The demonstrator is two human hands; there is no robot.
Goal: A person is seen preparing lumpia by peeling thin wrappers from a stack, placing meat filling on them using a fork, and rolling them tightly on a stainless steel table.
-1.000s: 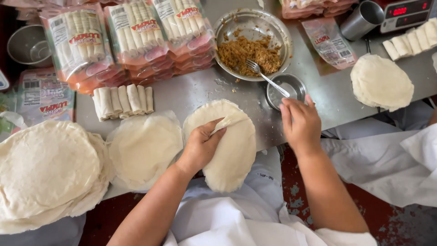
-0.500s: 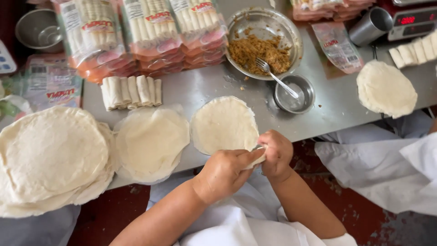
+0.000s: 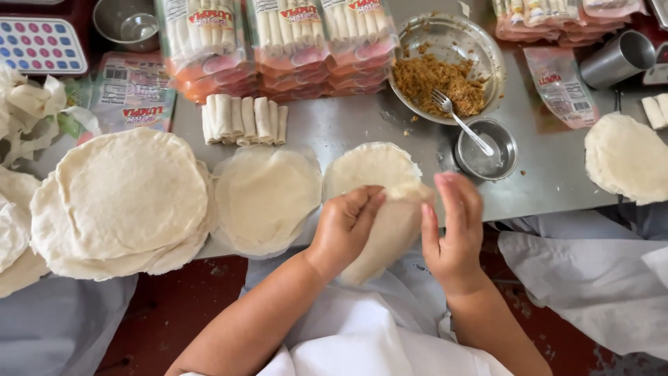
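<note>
Both hands on one thin round wrapper (image 3: 390, 230) at the near edge of the steel table (image 3: 348, 125), half hanging off the edge over the person's lap. Left hand (image 3: 346, 224): fingers bent, tips pressed on the wrapper's upper left edge, pinching it. Right hand (image 3: 454, 233): fingers straight and close together, thumb apart, grips the wrapper's right side. Top edge of the wrapper looks lifted or folded over between the hands. No filling visible on it, though the fold could hide some.

Under and behind it sits another flat wrapper (image 3: 369, 167), bare. Left of that a single wrapper (image 3: 268, 198) on a clear sheet, then a big stack of wrappers (image 3: 125, 202).

Done so far, judging by layout:
- six finished rolls (image 3: 243, 120) lined up side by side behind the flat wrappers
- bagged packs of rolls (image 3: 278, 38) stacked at the back, more packs (image 3: 557, 17) top right

Left, as I read it:
- the wrapper in hand isn't rolled yet, early in its cycle
- big stack barely dented
- metal bowl (image 3: 480, 45) holds plenty of brown filling (image 3: 435, 83), fork (image 3: 459, 118) resting in it with the handle over a small metal cup (image 3: 490, 150) of what looks like water

Another pile of wrappers (image 3: 626, 157) on the right, next to a white-sleeved co-worker; no other hands in view
</note>
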